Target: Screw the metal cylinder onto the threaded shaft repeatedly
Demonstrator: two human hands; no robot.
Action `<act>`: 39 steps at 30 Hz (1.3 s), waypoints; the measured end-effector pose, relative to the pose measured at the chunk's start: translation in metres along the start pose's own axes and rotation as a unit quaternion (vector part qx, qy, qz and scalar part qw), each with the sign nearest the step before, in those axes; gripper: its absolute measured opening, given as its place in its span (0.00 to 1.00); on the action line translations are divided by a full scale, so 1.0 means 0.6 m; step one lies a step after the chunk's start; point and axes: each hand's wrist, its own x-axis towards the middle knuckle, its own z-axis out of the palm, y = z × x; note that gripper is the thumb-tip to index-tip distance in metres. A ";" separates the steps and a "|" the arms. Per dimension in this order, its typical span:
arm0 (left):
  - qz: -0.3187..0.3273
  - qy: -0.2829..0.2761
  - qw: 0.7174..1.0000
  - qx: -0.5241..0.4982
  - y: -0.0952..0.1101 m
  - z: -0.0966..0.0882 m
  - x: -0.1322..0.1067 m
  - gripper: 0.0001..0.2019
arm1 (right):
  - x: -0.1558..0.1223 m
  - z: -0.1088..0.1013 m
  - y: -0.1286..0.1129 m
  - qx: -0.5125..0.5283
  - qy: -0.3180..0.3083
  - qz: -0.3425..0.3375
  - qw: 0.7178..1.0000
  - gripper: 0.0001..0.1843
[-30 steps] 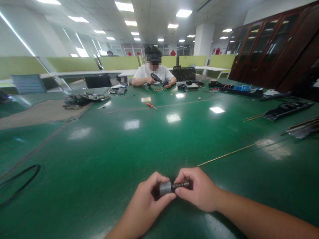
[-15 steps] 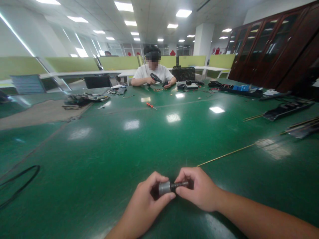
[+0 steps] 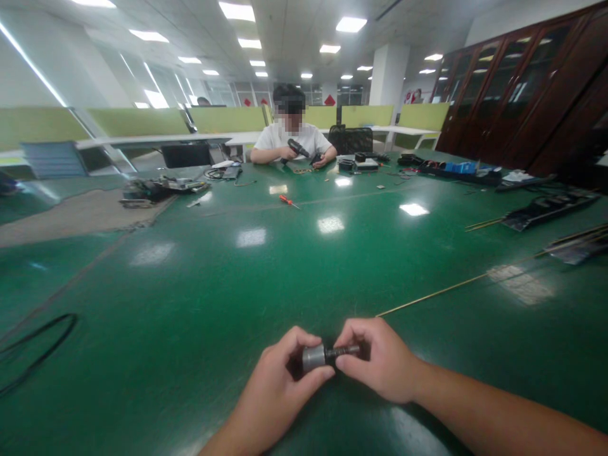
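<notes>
My left hand (image 3: 275, 389) pinches a short grey metal cylinder (image 3: 313, 357) between thumb and fingers, just above the green table (image 3: 199, 278). My right hand (image 3: 380, 361) grips a dark threaded shaft (image 3: 342, 351) that sticks out of the cylinder's right end. Both hands are closed and meet near the table's front edge. The far end of the shaft is hidden inside my right fingers.
A thin brass rod (image 3: 437, 292) lies diagonally right of my hands. A black cable (image 3: 38, 348) loops at the left. Across the table a person (image 3: 292, 142) holds a dark power tool. A red screwdriver (image 3: 287, 201), boxes and dark parts (image 3: 546, 209) lie farther off.
</notes>
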 end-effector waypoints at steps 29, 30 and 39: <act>-0.001 0.011 1.000 0.003 0.000 0.001 -0.001 0.09 | -0.001 -0.002 0.003 0.014 0.007 0.001 1.000 0.05; 0.000 0.012 1.000 0.004 0.000 0.001 -0.001 0.09 | -0.001 -0.002 0.003 0.015 0.006 -0.002 1.000 0.05; -0.004 0.015 1.000 0.003 0.002 0.000 0.000 0.09 | -0.001 -0.004 0.005 0.026 0.004 -0.007 1.000 0.05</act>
